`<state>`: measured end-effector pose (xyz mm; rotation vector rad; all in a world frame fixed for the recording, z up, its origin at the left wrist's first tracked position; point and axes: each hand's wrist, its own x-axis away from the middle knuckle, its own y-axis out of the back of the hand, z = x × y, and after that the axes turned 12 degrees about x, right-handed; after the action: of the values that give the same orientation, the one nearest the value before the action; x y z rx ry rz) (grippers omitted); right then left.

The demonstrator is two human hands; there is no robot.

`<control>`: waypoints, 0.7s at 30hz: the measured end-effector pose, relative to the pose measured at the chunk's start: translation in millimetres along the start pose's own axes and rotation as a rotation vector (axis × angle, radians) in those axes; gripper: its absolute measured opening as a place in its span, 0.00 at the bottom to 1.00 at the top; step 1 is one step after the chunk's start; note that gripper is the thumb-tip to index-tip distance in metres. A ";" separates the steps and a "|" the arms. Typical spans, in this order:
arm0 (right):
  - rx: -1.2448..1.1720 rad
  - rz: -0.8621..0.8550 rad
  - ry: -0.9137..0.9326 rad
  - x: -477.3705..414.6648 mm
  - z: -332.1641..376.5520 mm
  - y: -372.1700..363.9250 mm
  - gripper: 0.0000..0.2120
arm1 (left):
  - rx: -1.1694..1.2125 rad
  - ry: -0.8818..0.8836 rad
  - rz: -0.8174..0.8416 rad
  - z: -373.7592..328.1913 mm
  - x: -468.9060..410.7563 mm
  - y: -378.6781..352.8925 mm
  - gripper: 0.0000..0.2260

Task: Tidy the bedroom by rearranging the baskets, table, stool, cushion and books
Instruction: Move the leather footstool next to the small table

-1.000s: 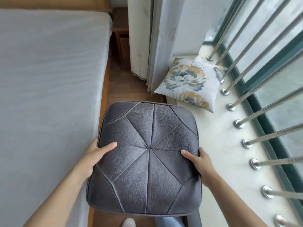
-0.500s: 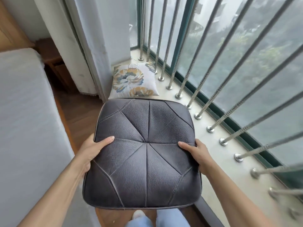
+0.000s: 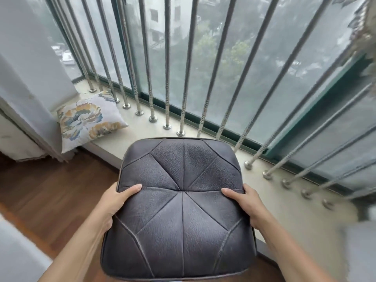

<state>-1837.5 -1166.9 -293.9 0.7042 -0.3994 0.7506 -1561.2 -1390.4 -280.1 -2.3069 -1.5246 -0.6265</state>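
A dark grey leather stool (image 3: 181,216) with stitched panels fills the lower middle of the view, held up in front of me with its far edge over the window ledge. My left hand (image 3: 114,202) grips its left side, thumb on top. My right hand (image 3: 248,206) grips its right side the same way. A floral cushion (image 3: 87,121) in blue and yellow lies on the pale window ledge (image 3: 284,210) at the left, against the curtain.
Steel window bars (image 3: 166,78) rise from the ledge along the glass. A white curtain (image 3: 26,82) hangs at the left. Dark wooden floor (image 3: 46,192) lies below the ledge. A corner of the grey mattress (image 3: 14,259) shows at the lower left.
My view has turned right, from the bed toward the window. The stool, held in both hands, has swung with me toward the ledge. The floral cushion now lies far left.
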 end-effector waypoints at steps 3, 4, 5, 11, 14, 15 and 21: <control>-0.042 -0.080 -0.037 18.3 -36.2 40.8 0.36 | -0.049 0.014 0.083 6.8 13.9 -43.7 0.15; -0.048 -0.102 -0.047 24.4 -45.2 51.1 0.37 | -0.061 0.016 0.103 7.7 18.9 -55.4 0.14; -0.056 -0.120 -0.059 30.3 -55.7 60.9 0.37 | -0.076 0.013 0.121 9.0 23.9 -66.6 0.14; -0.132 -0.226 -0.098 70.1 -110.2 119.6 0.34 | -0.161 0.008 0.243 21.5 52.6 -139.1 0.18; -0.163 -0.288 -0.136 87.9 -134.1 139.8 0.34 | -0.209 0.027 0.301 28.8 57.3 -168.0 0.20; -0.167 -0.308 -0.148 93.7 -140.5 144.0 0.35 | -0.217 0.029 0.324 29.5 59.0 -176.3 0.20; -0.290 -0.498 -0.230 142.0 -168.3 155.8 0.35 | -0.306 0.041 0.529 26.9 66.5 -229.6 0.16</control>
<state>-1841.9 -898.7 -265.0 0.5828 -0.5043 0.1351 -1745.1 -1235.9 -266.0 -2.7431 -0.7762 -0.7865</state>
